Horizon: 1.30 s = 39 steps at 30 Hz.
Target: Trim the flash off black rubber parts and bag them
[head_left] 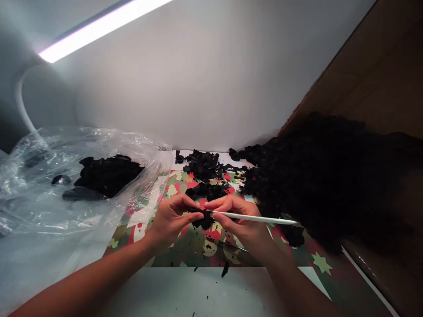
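My left hand [173, 218] pinches a small black rubber part [203, 219] over a camouflage-patterned mat [194, 248]. My right hand [239, 220] meets it from the right and grips a thin white stick [264, 218], whose tip touches the black part. Both hands are closed, fingertips nearly touching each other. Just behind the hands lie several loose black ring-shaped parts [206, 190].
A clear plastic bag [59, 185] holding black parts [107, 175] lies at left. A large heap of black parts [330, 185] fills the right side, a smaller pile [203, 164] sits by the white wall. Black scraps [225, 269] dot the mat and the table. A lamp strip [99, 28] glows above.
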Each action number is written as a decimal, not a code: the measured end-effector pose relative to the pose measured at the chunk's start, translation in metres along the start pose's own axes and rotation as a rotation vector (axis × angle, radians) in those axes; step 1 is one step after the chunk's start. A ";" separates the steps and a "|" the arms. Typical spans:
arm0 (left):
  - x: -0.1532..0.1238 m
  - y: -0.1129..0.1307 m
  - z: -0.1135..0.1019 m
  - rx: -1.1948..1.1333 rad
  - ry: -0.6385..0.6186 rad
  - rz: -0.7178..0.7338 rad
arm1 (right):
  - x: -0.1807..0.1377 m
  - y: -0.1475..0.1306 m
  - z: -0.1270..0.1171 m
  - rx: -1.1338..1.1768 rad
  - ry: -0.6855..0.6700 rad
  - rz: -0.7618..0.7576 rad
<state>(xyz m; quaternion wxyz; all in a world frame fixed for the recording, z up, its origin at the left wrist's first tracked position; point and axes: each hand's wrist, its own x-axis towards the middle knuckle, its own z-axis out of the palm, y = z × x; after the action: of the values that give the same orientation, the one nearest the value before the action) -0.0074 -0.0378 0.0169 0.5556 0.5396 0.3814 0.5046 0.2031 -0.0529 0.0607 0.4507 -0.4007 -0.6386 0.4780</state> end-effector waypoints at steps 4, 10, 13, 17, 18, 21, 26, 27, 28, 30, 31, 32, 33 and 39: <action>0.000 -0.001 0.000 -0.005 0.006 -0.003 | 0.000 0.003 0.000 -0.030 -0.038 -0.002; 0.000 -0.003 0.000 -0.017 0.022 -0.020 | 0.000 0.008 -0.001 -0.049 -0.049 -0.014; 0.000 -0.004 0.001 -0.037 0.025 -0.021 | 0.000 0.009 -0.001 -0.075 -0.050 -0.034; 0.000 -0.006 0.002 -0.066 0.032 -0.036 | -0.001 0.007 0.001 -0.111 -0.048 -0.062; 0.000 -0.006 0.002 -0.067 0.038 -0.038 | -0.002 0.007 0.003 -0.132 -0.043 -0.075; 0.000 -0.005 0.002 -0.065 0.040 -0.044 | -0.003 0.008 0.007 -0.227 -0.010 -0.130; 0.000 -0.002 0.000 -0.039 0.003 -0.057 | 0.000 0.013 0.007 -0.263 0.091 -0.134; 0.000 -0.001 0.000 -0.033 -0.004 -0.054 | 0.000 0.013 0.006 -0.231 0.099 -0.125; 0.000 0.000 0.000 -0.029 -0.014 -0.049 | 0.000 0.014 0.005 -0.196 0.091 -0.118; 0.000 0.001 0.001 -0.021 -0.044 -0.035 | 0.000 0.013 0.003 -0.150 0.047 -0.120; 0.000 0.002 0.002 -0.014 -0.058 -0.027 | 0.000 0.013 0.003 -0.147 0.018 -0.125; 0.000 0.002 0.003 -0.005 -0.066 -0.018 | -0.001 0.012 0.004 -0.157 -0.009 -0.135; 0.000 0.003 0.003 0.006 -0.070 -0.011 | -0.002 0.012 0.004 -0.178 -0.034 -0.145; 0.000 0.005 0.005 0.052 -0.081 -0.020 | -0.004 0.011 0.006 -0.261 -0.085 -0.145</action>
<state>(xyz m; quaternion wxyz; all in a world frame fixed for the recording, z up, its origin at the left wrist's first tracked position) -0.0037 -0.0396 0.0227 0.5616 0.5700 0.3767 0.4667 0.1991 -0.0554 0.0486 0.4008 -0.3879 -0.7411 0.3736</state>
